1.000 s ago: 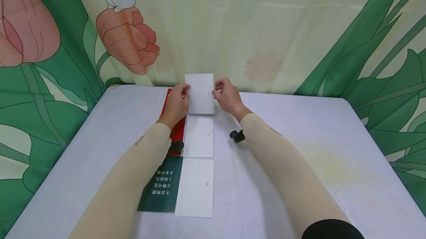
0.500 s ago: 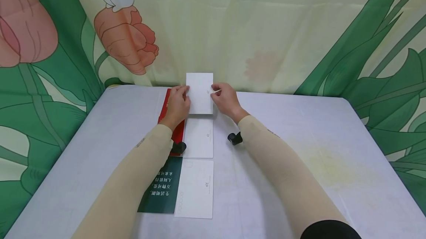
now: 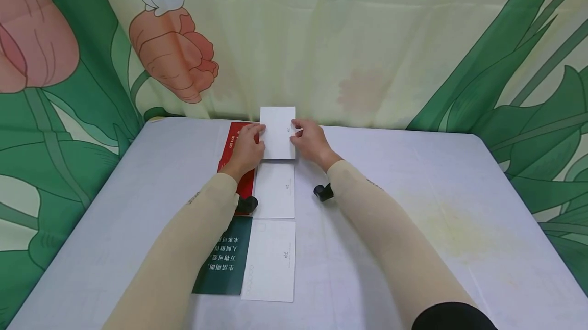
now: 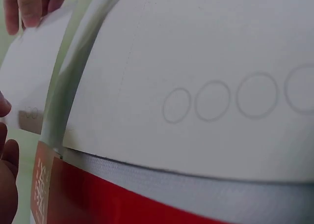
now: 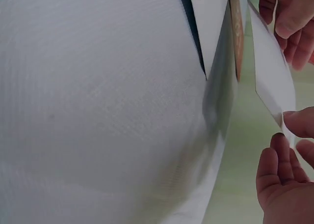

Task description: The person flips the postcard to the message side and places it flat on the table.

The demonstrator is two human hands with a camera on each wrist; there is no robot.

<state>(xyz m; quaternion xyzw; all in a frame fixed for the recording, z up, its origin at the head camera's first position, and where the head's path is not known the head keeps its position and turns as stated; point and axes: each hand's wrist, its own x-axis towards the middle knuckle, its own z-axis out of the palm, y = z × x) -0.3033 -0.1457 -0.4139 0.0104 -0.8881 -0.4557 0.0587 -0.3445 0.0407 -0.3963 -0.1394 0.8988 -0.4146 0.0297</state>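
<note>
A white postcard point(image 3: 277, 133) is held above the far end of the table. My left hand point(image 3: 245, 150) pinches its left edge and my right hand point(image 3: 313, 141) pinches its right edge. In the right wrist view, the right thumb point(image 5: 299, 122) presses the card's lower corner, and the card stands tilted, off the cloth. Below it in the head view, a second white postcard point(image 3: 274, 189) and a third white postcard point(image 3: 268, 263) lie flat in a column. The left wrist view shows a row of printed circles point(image 4: 212, 100) on a flat postcard.
Left of the white column lie a red card point(image 3: 246, 187), partly hidden by my left hand, and a dark green card point(image 3: 225, 263) with white characters, partly under my sleeve. The white tablecloth point(image 3: 390, 167) stretches right. A printed curtain point(image 3: 367, 39) hangs behind the far edge.
The held postcard has sunk slightly and shifted a little right between both hands. My left hand has moved a little right and down with it. The flat cards stay put.
</note>
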